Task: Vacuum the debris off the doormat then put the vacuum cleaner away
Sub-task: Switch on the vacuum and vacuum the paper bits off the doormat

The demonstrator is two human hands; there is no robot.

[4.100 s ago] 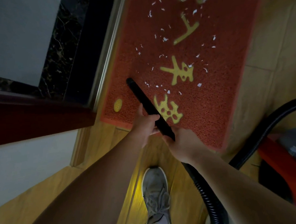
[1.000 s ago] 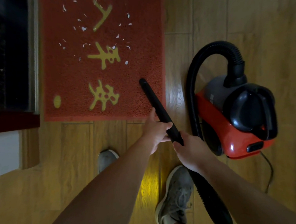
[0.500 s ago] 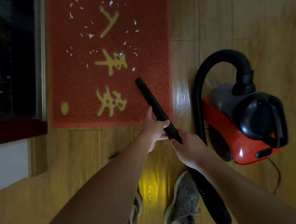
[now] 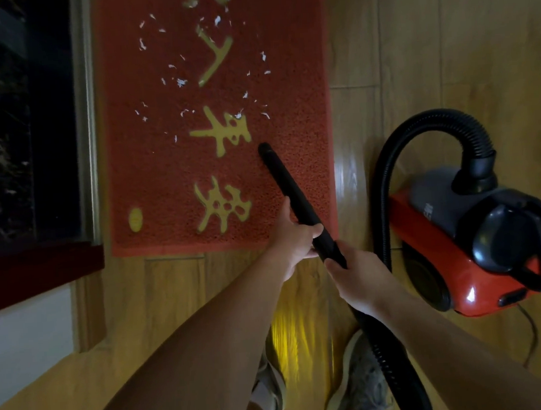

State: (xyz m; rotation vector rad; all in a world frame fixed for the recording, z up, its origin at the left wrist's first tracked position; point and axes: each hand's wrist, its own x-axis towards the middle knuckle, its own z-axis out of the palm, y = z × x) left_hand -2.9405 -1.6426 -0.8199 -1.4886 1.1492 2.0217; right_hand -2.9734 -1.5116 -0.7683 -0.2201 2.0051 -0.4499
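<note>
Gripping the black nozzle [image 4: 288,186], left hand [image 4: 294,238] ahead of right hand [image 4: 359,278], tip on doormat [image 4: 165,180].

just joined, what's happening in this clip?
A person is vacuuming a red doormat. Both hands grip the black nozzle tube: the left hand further forward, the right hand behind it where the ribbed hose begins. The tube's tip sits on the mat beside the middle yellow character. White paper scraps lie scattered beyond the tip, not yet picked up. The red vacuum cleaner stands on the wood floor to the right of the mat.
</note>
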